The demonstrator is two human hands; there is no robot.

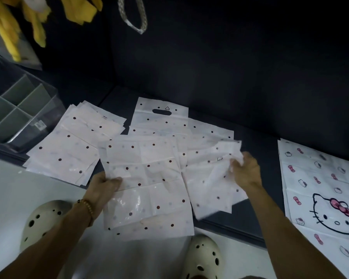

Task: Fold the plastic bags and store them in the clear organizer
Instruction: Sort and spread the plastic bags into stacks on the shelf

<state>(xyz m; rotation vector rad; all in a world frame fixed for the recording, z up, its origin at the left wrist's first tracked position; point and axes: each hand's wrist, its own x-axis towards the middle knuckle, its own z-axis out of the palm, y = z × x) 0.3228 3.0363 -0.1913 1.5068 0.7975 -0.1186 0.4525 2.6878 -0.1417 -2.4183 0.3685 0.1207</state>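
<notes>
Several white dotted plastic bags lie spread on a dark seat. My left hand (103,187) pinches the left edge of the front dotted bag (147,186), which hangs over the seat's front edge. My right hand (245,171) grips a crumpled part of another dotted bag (212,178) just to the right of it. A stack of dotted bags (73,146) lies at the left, and one with a handle slot (161,115) lies behind. The clear organizer (18,109) with grey dividers stands at the far left on the seat.
Cat-print bags (320,190) lie at the right on the seat. Yellow cloth (14,25) and a grey strap (132,15) hang above at the back. Two cream clogs (42,220) stand on the pale floor below.
</notes>
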